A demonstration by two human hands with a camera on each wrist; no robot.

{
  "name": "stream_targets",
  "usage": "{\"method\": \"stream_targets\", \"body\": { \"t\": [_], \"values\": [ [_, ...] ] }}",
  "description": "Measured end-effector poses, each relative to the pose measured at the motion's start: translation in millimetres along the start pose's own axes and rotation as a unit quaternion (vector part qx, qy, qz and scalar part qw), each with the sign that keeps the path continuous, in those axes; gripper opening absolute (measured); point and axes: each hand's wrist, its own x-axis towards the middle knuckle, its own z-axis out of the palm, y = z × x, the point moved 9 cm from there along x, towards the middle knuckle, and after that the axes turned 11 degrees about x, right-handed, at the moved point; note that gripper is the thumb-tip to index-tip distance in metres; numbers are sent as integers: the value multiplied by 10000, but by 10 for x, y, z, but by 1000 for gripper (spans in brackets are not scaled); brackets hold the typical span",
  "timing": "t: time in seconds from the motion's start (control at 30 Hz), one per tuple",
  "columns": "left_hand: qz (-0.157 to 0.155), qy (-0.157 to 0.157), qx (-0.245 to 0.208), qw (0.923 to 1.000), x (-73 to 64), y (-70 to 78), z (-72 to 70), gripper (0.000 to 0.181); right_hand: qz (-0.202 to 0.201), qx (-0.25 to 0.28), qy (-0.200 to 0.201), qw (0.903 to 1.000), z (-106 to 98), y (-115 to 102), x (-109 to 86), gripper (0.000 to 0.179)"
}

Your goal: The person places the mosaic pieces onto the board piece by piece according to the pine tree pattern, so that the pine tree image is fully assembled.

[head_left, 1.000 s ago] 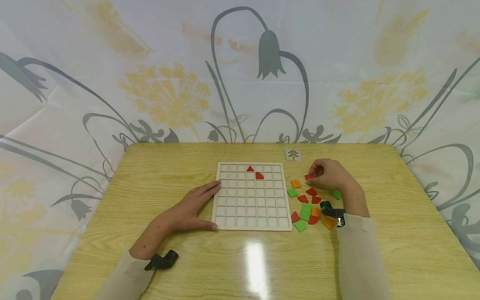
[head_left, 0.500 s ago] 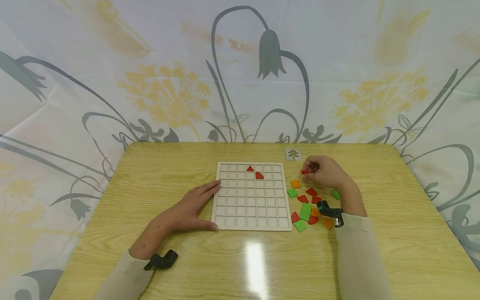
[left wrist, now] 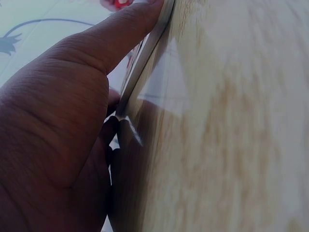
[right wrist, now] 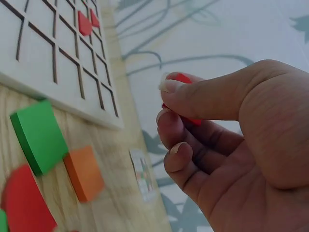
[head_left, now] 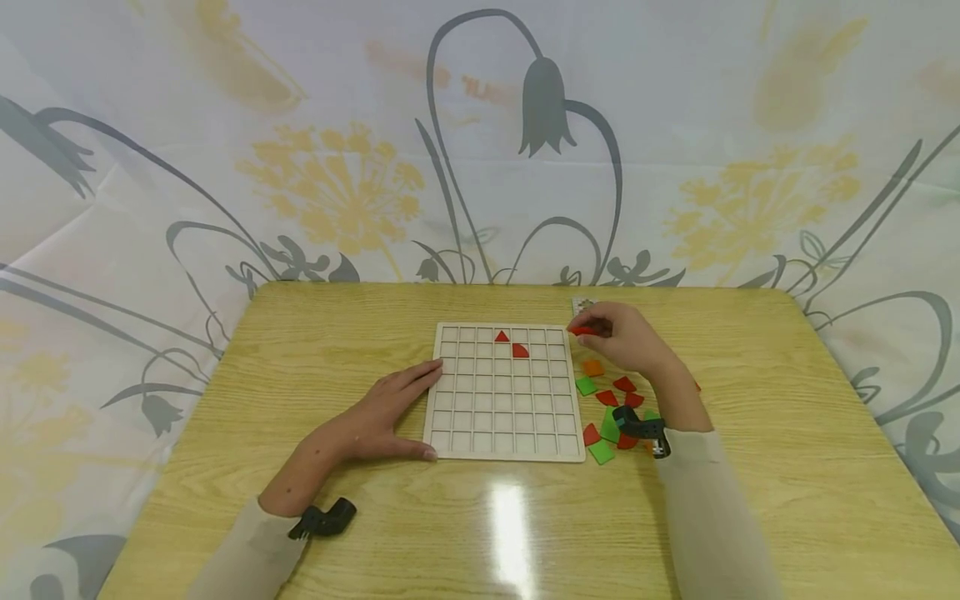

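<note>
My left hand [head_left: 378,417] lies at the left side of a pale wooden grid board [head_left: 504,392], fingertips on its edge and thumb at the near left corner. In the left wrist view, the thumb [left wrist: 130,29] runs along that edge. My right hand [head_left: 630,337] pinches a small red tile [right wrist: 181,78] between thumb and fingers, just off the board's far right corner. Much of this tile is hidden by the fingertips. In the grid's upper cells sit a red triangle tile [head_left: 502,337] and a red quarter-circle tile [head_left: 521,351].
Loose tiles lie right of the board: an orange square [head_left: 593,367], green squares [head_left: 602,452] and red quarter-circles [head_left: 624,384]. Part of the pile is under the right wrist's camera [head_left: 637,423]. A small picture card [right wrist: 142,176] lies behind the right hand. A patterned cloth [head_left: 480,167] backs the table.
My right hand has carried the red tile left and away from me, from the loose tiles to the board's far right corner, now partly covering the card. The left hand stays put.
</note>
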Motion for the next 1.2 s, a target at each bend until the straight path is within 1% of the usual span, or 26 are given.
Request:
{"method": "stream_targets", "body": {
  "t": [0.27,0.4,0.53,0.73,1.03,1.2],
  "values": [
    [47,19,59,10000,17,-13,12,116,-281,-194,-246,9991,288,-160,118,21],
    [26,16,68,10000,17,-21,9,116,-223,-172,-359,9990,464,-196,166,20],
    [3,7,65,10000,10,-23,4,117,-211,-254,-406,9986,600,-220,196,15],
    [27,18,41,10000,9,-4,-8,117,-355,-336,-446,9978,769,-293,238,9],
    [48,21,19,10000,18,1,2,116,-489,-316,-546,9968,968,-339,323,13],
    [33,61,41,10000,15,-24,14,117,-486,-333,-526,9969,1054,-304,389,14]
  ]
}}
